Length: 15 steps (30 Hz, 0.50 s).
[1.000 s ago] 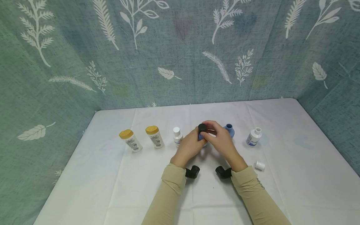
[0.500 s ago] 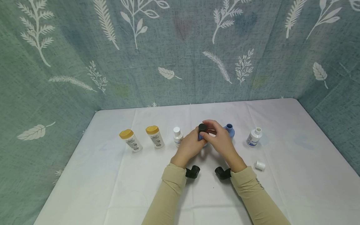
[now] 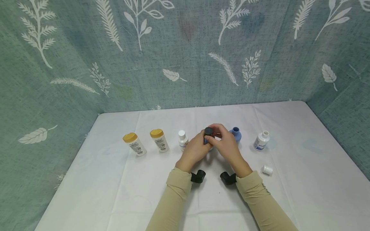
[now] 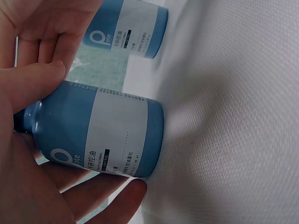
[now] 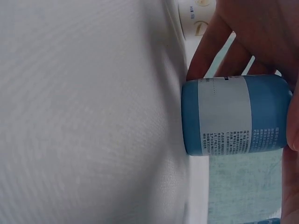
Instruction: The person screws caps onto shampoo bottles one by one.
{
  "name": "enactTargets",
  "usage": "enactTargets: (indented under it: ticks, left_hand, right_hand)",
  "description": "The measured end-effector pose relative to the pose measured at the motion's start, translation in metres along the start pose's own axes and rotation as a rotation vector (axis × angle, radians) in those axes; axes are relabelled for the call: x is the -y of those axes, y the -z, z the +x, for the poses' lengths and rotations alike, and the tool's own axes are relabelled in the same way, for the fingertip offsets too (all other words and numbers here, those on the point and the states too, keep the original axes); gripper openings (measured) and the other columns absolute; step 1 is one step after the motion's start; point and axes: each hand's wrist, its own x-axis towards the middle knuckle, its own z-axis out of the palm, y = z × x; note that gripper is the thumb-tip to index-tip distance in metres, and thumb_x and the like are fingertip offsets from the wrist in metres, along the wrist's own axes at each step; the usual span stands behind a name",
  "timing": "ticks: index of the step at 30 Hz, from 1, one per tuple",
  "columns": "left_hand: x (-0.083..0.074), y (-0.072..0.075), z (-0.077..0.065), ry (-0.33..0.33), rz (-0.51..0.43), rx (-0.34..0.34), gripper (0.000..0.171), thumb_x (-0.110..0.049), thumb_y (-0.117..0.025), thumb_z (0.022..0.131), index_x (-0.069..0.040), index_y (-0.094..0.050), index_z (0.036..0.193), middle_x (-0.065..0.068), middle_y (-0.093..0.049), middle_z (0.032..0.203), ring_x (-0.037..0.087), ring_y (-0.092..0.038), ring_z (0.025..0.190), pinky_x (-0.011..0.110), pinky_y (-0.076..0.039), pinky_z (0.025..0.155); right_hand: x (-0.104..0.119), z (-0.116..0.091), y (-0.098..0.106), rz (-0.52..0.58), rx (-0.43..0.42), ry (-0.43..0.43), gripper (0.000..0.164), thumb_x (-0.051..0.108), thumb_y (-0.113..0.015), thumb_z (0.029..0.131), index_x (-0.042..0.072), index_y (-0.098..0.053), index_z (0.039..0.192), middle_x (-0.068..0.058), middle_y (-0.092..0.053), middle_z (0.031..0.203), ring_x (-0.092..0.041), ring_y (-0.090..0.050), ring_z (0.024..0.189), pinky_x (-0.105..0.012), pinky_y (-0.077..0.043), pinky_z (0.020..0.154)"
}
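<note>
A blue bottle point(image 4: 70, 121) with a pale grey label stands upright on the white-covered table. My left hand point(image 3: 194, 150) grips it around the body and shoulder, fingers wrapped along its side in the left wrist view. Over its top, my right hand point(image 3: 226, 144) pinches the black cap point(image 3: 208, 131) between thumb and fingers. The cap sits at the bottle's neck; the neck is mostly hidden by the fingers. Just right of the hands stands a second blue bottle point(image 3: 235, 135) with its mouth uncovered.
Farther right are an uncapped white bottle point(image 3: 261, 140) and a loose white cap point(image 3: 267, 170) lying on its side. To the left stand a white bottle with a white cap point(image 3: 182, 134) and two white bottles with yellow caps point(image 3: 135, 144). Patterned cloth point(image 3: 185, 83) hangs behind the table.
My right wrist and sleeve have drifted slightly left, with the fingers still at the black cap. The left hand and the standing bottles keep their places.
</note>
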Motion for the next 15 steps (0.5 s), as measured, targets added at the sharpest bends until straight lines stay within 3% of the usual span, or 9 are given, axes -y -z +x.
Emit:
enactTargets:
  ticks: [6, 11, 15]
  left_hand:
    - [-0.001, 0.0, 0.0, 0.011, 0.009, 0.002, 0.052, -0.039, -0.053, 0.089, -0.012, -0.044, 0.132, 0.006, -0.056, 0.126, 0.024, -0.055, 0.113, 0.042, -0.044, 0.092]
    - [-0.001, 0.0, 0.0, 0.01, 0.017, 0.002, 0.052, -0.041, -0.052, 0.089, -0.013, -0.044, 0.132, 0.006, -0.055, 0.127, 0.025, -0.054, 0.114, 0.043, -0.044, 0.093]
    - [-0.001, 0.0, 0.0, 0.009, 0.014, 0.001, 0.053, -0.041, -0.053, 0.089, -0.013, -0.044, 0.132, 0.006, -0.055, 0.127, 0.024, -0.054, 0.114, 0.042, -0.044, 0.092]
  right_hand:
    - [0.004, -0.001, 0.006, 0.017, 0.07, 0.008, 0.044, 0.026, -0.064, 0.087, 0.019, -0.051, 0.128, -0.005, -0.059, 0.119, -0.018, -0.055, 0.111, -0.033, -0.044, 0.096]
    - [0.02, -0.004, 0.014, 0.015, 0.135, -0.012, 0.045, 0.015, -0.058, 0.091, 0.013, -0.047, 0.134, -0.014, -0.057, 0.124, -0.027, -0.053, 0.117, -0.041, -0.041, 0.098]
    - [0.006, 0.0, 0.013, 0.018, 0.153, -0.018, 0.046, 0.015, -0.056, 0.092, 0.019, -0.045, 0.136, -0.012, -0.057, 0.125, -0.025, -0.052, 0.118, -0.04, -0.041, 0.099]
